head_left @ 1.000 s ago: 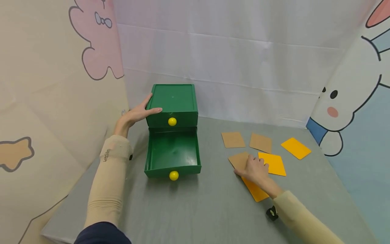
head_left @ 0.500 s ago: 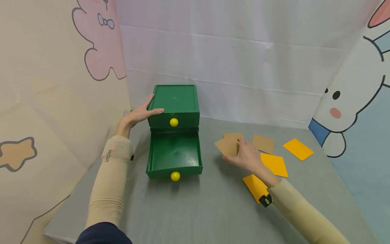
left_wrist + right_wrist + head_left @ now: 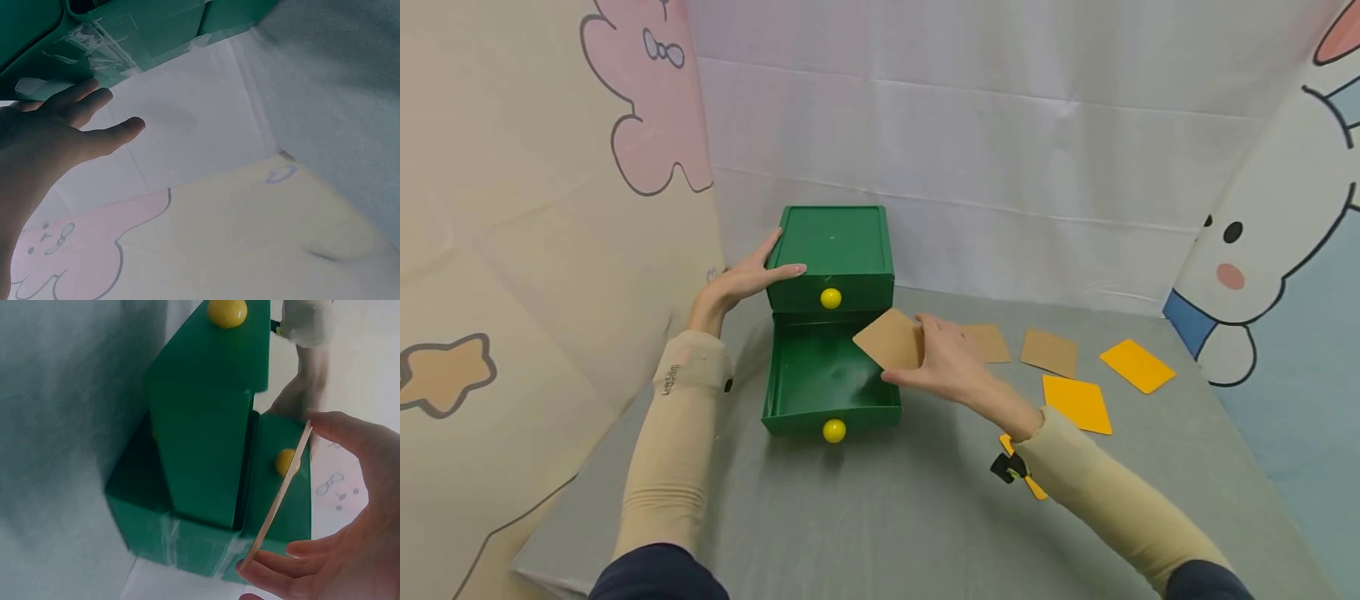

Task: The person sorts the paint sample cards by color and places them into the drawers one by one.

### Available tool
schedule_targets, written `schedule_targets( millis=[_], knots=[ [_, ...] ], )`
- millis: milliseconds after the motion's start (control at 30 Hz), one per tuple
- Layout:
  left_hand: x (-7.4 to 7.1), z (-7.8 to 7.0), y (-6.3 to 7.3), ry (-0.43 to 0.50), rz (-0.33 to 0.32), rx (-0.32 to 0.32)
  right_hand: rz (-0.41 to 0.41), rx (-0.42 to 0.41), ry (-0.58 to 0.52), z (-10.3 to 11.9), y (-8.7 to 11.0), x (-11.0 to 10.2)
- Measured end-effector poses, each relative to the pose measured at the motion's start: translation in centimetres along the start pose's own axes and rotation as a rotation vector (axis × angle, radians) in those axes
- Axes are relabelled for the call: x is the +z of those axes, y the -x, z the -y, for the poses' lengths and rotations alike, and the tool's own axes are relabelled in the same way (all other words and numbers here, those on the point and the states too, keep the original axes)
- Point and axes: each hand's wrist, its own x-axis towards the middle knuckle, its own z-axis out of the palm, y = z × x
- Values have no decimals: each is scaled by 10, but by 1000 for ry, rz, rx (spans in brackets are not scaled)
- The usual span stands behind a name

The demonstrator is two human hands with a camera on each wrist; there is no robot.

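A square brown cardboard card (image 3: pixel 889 340) is pinched at its edges between the thumb and fingers of my right hand (image 3: pixel 953 360), above the right side of the pulled-out lower drawer (image 3: pixel 820 375). In the right wrist view the card (image 3: pixel 279 495) shows edge-on, a thin strip. The drawer belongs to a small green drawer cabinet (image 3: pixel 837 240) with yellow ball knobs, and its upper drawer is closed. My left hand (image 3: pixel 739 282) rests on the cabinet's left side, fingers spread, thumb lying over the top front edge. From the left wrist, the fingers (image 3: pixel 78 103) touch the green side.
To the right on the grey table (image 3: pixel 850 517) lie two brown cards, one of them (image 3: pixel 1049 352) fully visible. Yellow cards (image 3: pixel 1077 404) lie near them, one partly under my right forearm. Printed cloth walls (image 3: pixel 962 167) stand behind and at both sides.
My right hand has picked up the brown card from over a yellow one and carried it left to the lower drawer. My left hand has stayed on the cabinet.
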Motion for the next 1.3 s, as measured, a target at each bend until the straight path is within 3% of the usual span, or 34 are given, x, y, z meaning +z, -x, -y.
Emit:
schedule_targets(
  millis=[367,600,700,767,833,933,1033,1133,1300],
  knots=[
    [3,4,-3,6,-11,10,6,-93,61,42,-11,25],
    [5,8,-6,11,-18,4,-14,-172,145,57,-12,42],
    [5,8,-6,13,-17,9,-20,-178,114,56,-11,45],
    [5,7,-5,17,-13,11,-66,-178,54,51,-10,46],
    [5,5,-4,18,-4,13,-170,-190,-14,39,-12,46],
    [2,-3,2,28,12,14,-390,-225,-123,9,-21,49],
    [-1,-13,11,32,22,15,-522,-181,-153,-33,-37,54],
    [-2,-22,18,24,26,14,-468,-13,-118,-79,-50,60],
    [0,-28,23,8,31,-5,-182,297,26,-136,-60,68]
  ],
)
